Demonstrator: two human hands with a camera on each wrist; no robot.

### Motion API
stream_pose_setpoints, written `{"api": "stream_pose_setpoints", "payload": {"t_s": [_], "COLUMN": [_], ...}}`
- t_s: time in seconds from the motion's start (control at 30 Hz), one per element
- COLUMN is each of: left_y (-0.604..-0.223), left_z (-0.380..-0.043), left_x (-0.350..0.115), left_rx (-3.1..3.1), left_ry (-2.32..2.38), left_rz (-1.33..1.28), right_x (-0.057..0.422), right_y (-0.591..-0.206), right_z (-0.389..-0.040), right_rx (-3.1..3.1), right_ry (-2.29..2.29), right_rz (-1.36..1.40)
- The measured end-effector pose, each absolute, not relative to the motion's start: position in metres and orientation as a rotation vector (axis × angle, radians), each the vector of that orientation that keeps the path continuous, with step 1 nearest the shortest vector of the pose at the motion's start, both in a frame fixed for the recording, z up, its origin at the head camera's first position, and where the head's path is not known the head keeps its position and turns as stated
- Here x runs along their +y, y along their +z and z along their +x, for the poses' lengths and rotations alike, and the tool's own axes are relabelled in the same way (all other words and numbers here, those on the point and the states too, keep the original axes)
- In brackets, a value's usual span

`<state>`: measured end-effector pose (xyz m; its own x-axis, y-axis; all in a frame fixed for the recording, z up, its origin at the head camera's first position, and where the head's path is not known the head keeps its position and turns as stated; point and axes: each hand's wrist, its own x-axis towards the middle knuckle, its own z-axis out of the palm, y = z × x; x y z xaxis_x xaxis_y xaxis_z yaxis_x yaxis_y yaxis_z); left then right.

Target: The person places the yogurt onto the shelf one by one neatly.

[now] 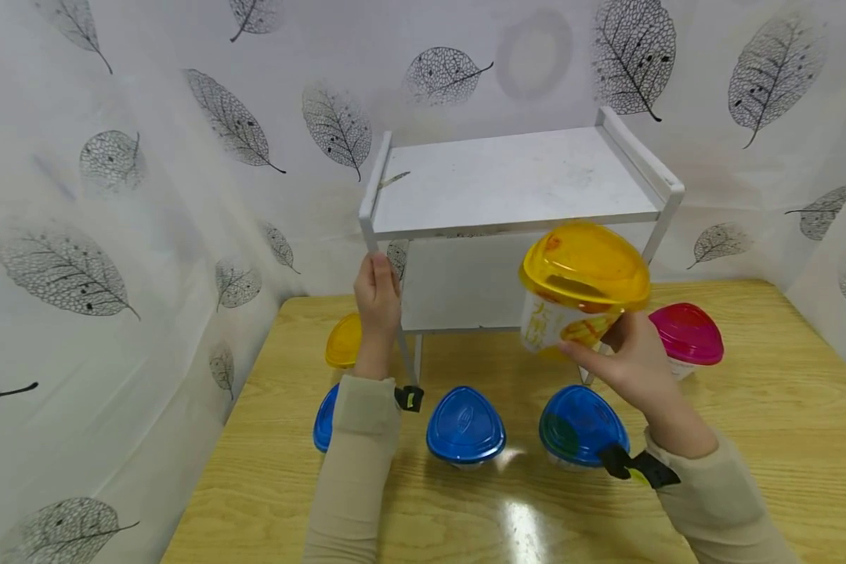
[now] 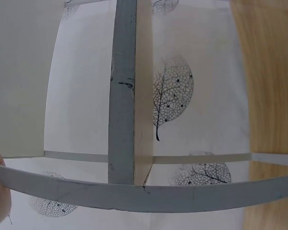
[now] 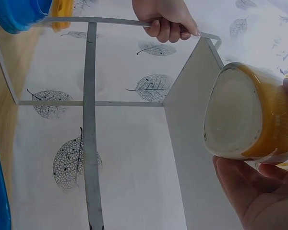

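My right hand (image 1: 634,362) holds a plastic tub (image 1: 582,266) with a translucent yellow lid and a fruit-printed wrapper, raised in front of the shelf's right half. Its pale underside faces the right wrist camera, with my thumb and fingers on opposite sides. My left hand (image 1: 378,301) grips the front left post of a white two-tier shelf (image 1: 507,184), just below the top board. In the right wrist view the fingers (image 3: 165,31) of that hand curl round the post. Only a fingertip edge shows beside the grey post (image 2: 206,199) in the left wrist view.
On the wooden table (image 1: 254,470), blue-lidded tubs stand before the shelf: one in the middle (image 1: 465,425), another at right (image 1: 581,423), a third (image 1: 324,419) partly behind my left sleeve. A yellow-lidded tub (image 1: 343,341) stands left, a pink-lidded one (image 1: 687,335) right. Leaf-patterned sheeting (image 1: 148,258) surrounds the table.
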<state>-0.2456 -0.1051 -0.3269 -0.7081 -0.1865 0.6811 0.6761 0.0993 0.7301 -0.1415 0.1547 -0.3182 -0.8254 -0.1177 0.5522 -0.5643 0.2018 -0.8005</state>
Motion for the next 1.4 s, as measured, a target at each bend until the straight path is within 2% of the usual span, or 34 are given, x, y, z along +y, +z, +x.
{"api": "stream_pose_setpoints", "payload": {"t_s": [1.4], "left_y": [-0.33], "left_z": [-0.246], "left_x": [-0.105], "left_rx": [-1.729], "left_ry": [-1.662], "left_rz": [-0.478], "right_x": [0.154], "right_y": [-0.275], "right_z": [-0.151], "right_rx": [-1.768], "right_ry": [1.839], "right_rz": [0.876]}}
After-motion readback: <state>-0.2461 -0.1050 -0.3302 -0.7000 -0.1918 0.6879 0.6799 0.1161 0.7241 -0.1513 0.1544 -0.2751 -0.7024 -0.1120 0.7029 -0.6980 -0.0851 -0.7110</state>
